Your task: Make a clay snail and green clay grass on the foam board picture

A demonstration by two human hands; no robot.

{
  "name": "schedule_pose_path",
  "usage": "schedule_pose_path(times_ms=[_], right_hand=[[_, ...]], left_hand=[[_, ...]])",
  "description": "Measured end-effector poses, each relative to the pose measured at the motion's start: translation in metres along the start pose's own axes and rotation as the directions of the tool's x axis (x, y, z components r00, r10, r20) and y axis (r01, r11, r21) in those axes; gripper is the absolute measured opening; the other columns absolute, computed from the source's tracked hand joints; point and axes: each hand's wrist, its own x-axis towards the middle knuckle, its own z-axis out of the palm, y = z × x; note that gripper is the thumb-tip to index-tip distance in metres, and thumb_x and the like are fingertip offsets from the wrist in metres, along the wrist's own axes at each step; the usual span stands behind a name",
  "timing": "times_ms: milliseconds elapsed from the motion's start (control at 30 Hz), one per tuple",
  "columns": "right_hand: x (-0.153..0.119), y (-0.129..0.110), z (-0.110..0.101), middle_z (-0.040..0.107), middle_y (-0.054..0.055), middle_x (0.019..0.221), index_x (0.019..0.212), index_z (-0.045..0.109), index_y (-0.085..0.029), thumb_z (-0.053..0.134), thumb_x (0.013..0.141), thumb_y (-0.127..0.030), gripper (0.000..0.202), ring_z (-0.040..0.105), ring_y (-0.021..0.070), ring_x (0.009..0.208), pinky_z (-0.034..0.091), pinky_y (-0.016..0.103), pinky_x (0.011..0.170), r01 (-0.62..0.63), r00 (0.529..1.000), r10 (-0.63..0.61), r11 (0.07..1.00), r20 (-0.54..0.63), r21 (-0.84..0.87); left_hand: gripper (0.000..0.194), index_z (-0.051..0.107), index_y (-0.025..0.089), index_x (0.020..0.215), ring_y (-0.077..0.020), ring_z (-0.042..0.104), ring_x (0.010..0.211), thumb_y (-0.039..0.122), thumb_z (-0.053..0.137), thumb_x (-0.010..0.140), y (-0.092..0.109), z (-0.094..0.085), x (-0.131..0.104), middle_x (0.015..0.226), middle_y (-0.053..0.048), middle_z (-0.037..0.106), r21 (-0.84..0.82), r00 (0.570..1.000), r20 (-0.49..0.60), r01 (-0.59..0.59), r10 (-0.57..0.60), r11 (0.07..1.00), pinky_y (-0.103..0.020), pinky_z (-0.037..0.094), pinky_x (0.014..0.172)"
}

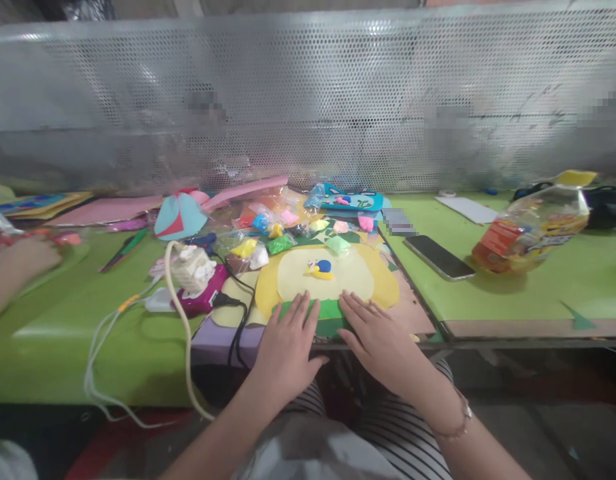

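My left hand [291, 347] lies flat with fingers spread on the near left edge of a green paper strip [329, 309]. On the strip's right end rests my right hand [375, 333], palm down, fingers apart, a bracelet at its wrist. Both hands hold nothing. The strip lies across the bottom of a cream paper oval [355, 280] on a larger yellow paper shape [268, 283]. In the middle of the oval sits a small clay snail [322, 268], with a blue shell and yellow body.
Behind the paper lie clay packets [279, 244]. A power strip [201, 293] with cables stands left. Right are a phone [439, 257] and a tilted bottle [535, 223]. Another person's hand [25, 263] is at far left; a perforated metal screen [308, 100] runs behind.
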Motion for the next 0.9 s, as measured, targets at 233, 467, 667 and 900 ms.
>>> schedule_pose_path(times_ms=[233, 467, 667, 900], right_hand=[[-0.012, 0.0, 0.007, 0.039, 0.015, 0.144, 0.139, 0.04, -0.006, 0.033, 0.097, -0.033, 0.051, 0.038, 0.0271, 0.133, 0.041, 0.046, 0.105, -0.092, 0.994, 0.09, 0.995, -0.055, -0.034], [-0.006, -0.012, 0.01, 0.035, 0.019, 0.146, 0.141, 0.036, -0.001, 0.032, 0.097, -0.039, 0.058, 0.033, 0.0297, 0.135, 0.039, 0.047, 0.106, -0.156, 0.986, 0.153, 0.987, -0.062, -0.041], [0.01, 0.02, -0.011, 0.05, 0.02, 0.136, 0.135, 0.044, -0.003, 0.036, 0.094, -0.024, 0.047, 0.046, 0.0275, 0.127, 0.044, 0.044, 0.102, 0.012, 1.0, -0.012, 1.0, 0.002, 0.023], [0.105, 0.106, -0.03, 0.038, 0.021, 0.144, 0.137, 0.041, -0.002, 0.04, 0.073, 0.006, 0.064, 0.036, 0.0299, 0.133, 0.033, 0.045, 0.108, -0.07, 0.99, 0.085, 0.988, 0.112, -0.136]], left_hand=[[0.085, -0.009, 0.019, 0.148, -0.023, 0.026, 0.14, 0.046, 0.045, 0.088, -0.024, -0.039, 0.025, 0.156, -0.013, 0.015, -0.205, 0.999, -0.017, -0.052, 0.05, 0.977, -0.035, 0.038, 0.105], [0.056, 0.032, 0.008, 0.139, -0.0318, 0.041, 0.129, 0.026, 0.044, 0.087, -0.078, -0.056, 0.133, 0.139, -0.023, 0.043, 0.122, 0.978, 0.186, 0.076, -0.098, 0.99, -0.042, 0.037, 0.101], [0.056, 0.037, 0.014, 0.136, -0.0311, 0.044, 0.124, 0.014, 0.045, 0.081, -0.097, -0.041, 0.171, 0.139, -0.019, 0.042, 0.172, 0.994, 0.066, 0.078, -0.091, 0.982, -0.042, 0.04, 0.096], [0.051, 0.043, 0.015, 0.132, -0.0288, 0.046, 0.121, 0.015, 0.047, 0.081, -0.113, -0.011, 0.17, 0.133, -0.017, 0.048, 0.168, 0.996, 0.023, 0.086, -0.091, 0.982, -0.04, 0.038, 0.099]])
